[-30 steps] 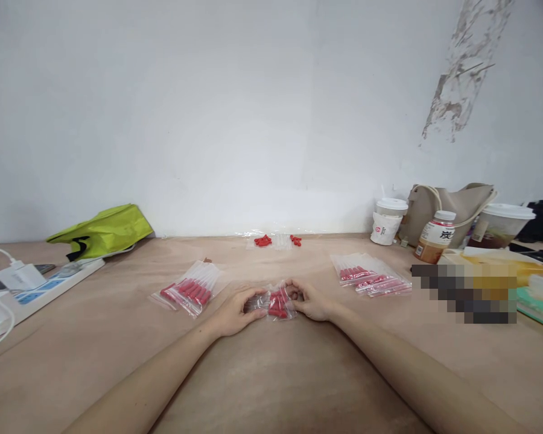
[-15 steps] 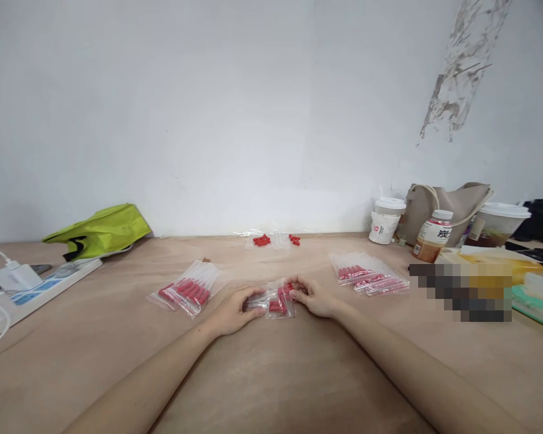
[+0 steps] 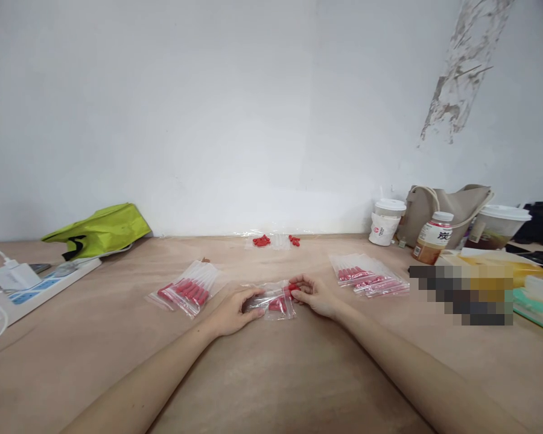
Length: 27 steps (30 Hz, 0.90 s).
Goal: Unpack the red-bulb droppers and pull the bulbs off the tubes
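Observation:
A small clear plastic bag (image 3: 274, 302) with red-capped pieces inside lies on the wooden table (image 3: 271, 374) between my hands. My left hand (image 3: 235, 310) pinches its left end, fingers curled. At the bag's right end my right hand (image 3: 314, 295) pinches a red piece, fingers closed. A filled bag of red-tipped clear tubes (image 3: 187, 288) lies to the left, and a stack of similar filled bags (image 3: 366, 275) lies to the right.
Loose red pieces on clear plastic (image 3: 274, 241) sit by the wall. A green bag (image 3: 99, 230) and a white power strip (image 3: 31, 286) with a charger are at the left. Cups (image 3: 387, 220), a bottle (image 3: 432, 237), a beige bag (image 3: 452, 208) and boxes crowd the right.
My right hand has shifted slightly right and up at the bag's end, and the red pieces inside the bag have spread out flatter. My left hand has stayed on the bag.

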{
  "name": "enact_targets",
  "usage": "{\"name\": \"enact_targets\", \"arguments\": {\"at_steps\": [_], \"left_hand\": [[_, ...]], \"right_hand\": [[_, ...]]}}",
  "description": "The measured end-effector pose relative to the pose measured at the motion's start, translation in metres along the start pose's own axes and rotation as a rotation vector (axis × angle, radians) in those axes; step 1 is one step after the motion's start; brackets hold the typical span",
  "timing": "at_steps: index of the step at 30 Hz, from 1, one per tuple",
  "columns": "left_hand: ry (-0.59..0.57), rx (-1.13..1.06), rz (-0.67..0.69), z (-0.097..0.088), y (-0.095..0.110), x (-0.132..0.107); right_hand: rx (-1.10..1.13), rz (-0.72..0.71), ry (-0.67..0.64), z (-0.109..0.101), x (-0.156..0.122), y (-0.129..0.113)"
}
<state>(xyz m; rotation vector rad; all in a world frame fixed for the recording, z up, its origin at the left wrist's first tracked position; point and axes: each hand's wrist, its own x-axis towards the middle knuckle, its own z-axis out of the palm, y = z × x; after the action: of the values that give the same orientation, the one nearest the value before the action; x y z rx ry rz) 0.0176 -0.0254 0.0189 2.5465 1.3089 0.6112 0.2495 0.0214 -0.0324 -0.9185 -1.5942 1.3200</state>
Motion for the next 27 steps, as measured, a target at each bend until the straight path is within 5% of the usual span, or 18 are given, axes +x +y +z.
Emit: {"name": "enact_targets", "arguments": {"at_steps": [10,16,23,27], "left_hand": [[0.018,-0.041,-0.001,0.003,-0.001,-0.001],[0.008,-0.029,-0.022,0.001,0.001,0.000],[-0.006,0.000,-0.030,0.003,-0.008,-0.001],[0.013,0.026,-0.021,0.006,-0.021,-0.003]], "right_hand": [[-0.100,-0.072,-0.096,0.016,0.003,0.001],[-0.233,-0.085,0.032,0.003,0.000,-0.006],[0.222,0.116,0.069,-0.021,-0.008,-0.008],[0.259,0.114,0.117,-0.028,-0.010,-0.008]]}}
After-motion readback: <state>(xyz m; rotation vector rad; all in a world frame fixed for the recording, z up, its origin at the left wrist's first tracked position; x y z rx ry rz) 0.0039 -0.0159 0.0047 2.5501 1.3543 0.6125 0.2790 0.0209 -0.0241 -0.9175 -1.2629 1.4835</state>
